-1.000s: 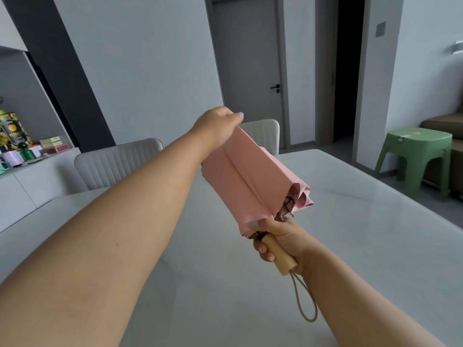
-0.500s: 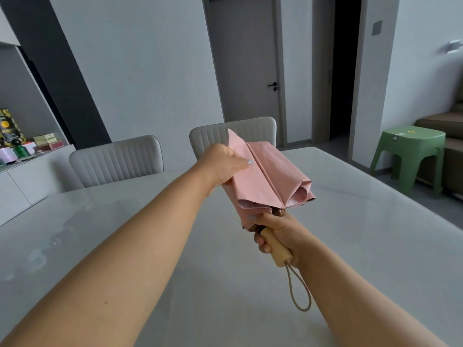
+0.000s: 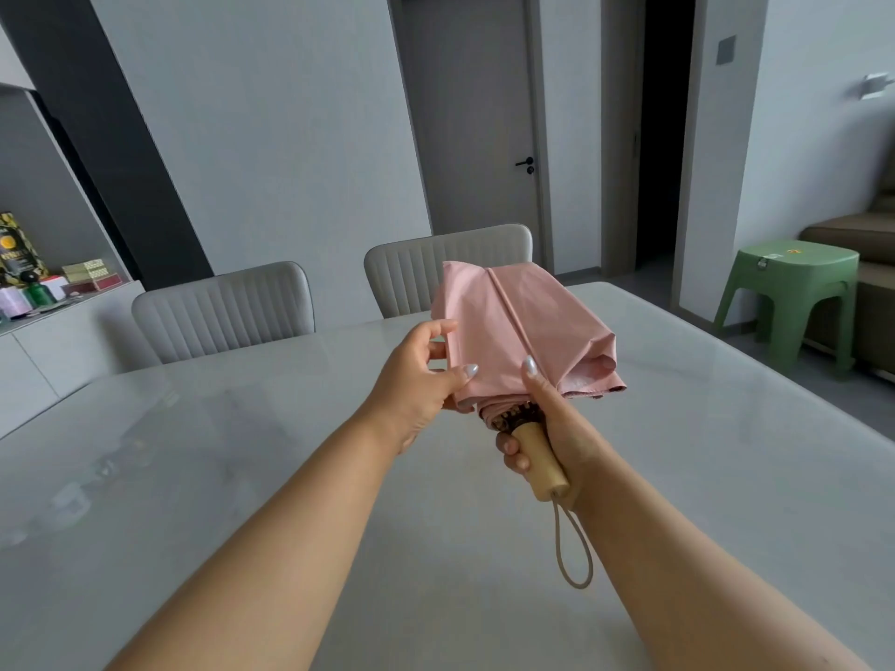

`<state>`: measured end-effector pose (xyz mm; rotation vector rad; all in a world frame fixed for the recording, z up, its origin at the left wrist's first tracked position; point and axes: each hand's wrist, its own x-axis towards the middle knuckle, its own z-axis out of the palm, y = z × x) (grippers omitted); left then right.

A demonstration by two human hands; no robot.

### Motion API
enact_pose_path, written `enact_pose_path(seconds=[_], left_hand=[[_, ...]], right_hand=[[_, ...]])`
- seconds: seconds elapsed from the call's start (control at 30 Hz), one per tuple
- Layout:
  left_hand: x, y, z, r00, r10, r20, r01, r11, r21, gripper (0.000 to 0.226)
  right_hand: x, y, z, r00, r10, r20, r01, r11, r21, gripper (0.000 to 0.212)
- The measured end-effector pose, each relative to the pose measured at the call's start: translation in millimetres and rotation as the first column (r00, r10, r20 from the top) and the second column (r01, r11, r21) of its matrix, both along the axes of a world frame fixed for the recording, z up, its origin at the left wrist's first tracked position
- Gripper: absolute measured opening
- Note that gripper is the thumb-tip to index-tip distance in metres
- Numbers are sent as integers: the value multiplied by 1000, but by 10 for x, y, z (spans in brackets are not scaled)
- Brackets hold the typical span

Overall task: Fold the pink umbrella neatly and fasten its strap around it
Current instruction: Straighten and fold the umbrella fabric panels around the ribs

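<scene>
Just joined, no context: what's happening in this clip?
A person is folding a pink umbrella above a grey table. The right hand grips the wooden handle, thumb pressed on the fabric. The left hand pinches a loose panel at the canopy's left edge. The canopy is collapsed but baggy; no strap is fastened round it.

The umbrella is plain pale pink, with a light wood-coloured handle and a beige cord loop. The counter is glossy pale grey. Two chairs are light grey with vertical ribbing. The stool is green.
</scene>
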<state>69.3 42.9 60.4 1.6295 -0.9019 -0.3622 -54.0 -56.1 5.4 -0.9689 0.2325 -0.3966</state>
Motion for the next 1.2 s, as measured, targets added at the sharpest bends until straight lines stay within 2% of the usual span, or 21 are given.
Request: enact_pose_path(seconds=[0.1,0.17,0.23,0.33,0.43,0.47,0.57,0.67,0.8,0.9,1.03,1.13,1.2], left_hand=[[-10,51,-92,1000,-14,-20,13,1000,-28,52],[13,91,-84,999,-25,-40,25,999,-24,54],[63,99,-31,1000,7,-7,-7,1000,3,56],[182,-8,138,985,157,76,-160,986,40,56],[361,-186,412,934,347,91,-355,930,94,75],[432,-243,492,921,378,93,-386,917,96,74],[547,-375,688,904,409,121,-419,905,71,44],[620,-432,804,905,403,136,-412,910,39,36],[677,-396,900,951,295,91,-301,951,71,22],[671,-353,961,953,257,159,-273,958,91,17],[706,-356,889,906,364,217,-386,920,69,18],[670,-401,790,823,497,275,-537,838,95,6],[574,-455,802,738,581,345,-651,747,134,30]], right_hand=[[-3,31,-2,998,-58,-31,56,996,-68,34],[1,54,-7,995,-79,-53,73,990,-117,25],[13,66,-16,993,-98,-66,87,984,-153,27],[20,77,-22,991,-106,-82,88,976,-200,27],[29,88,-38,990,-107,-97,81,966,-246,34],[34,89,-44,989,-107,-99,79,964,-255,37],[31,100,-46,990,-90,-106,56,956,-288,47],[22,100,-38,993,-73,-91,44,958,-284,47],[21,83,-32,996,-58,-69,36,959,-280,63],[17,81,-26,997,-52,-58,34,962,-269,61],[7,87,-12,999,-21,-31,13,969,-245,45],[13,87,-26,997,-34,-64,16,967,-256,47],[20,97,-32,995,-57,-84,33,964,-262,47]])
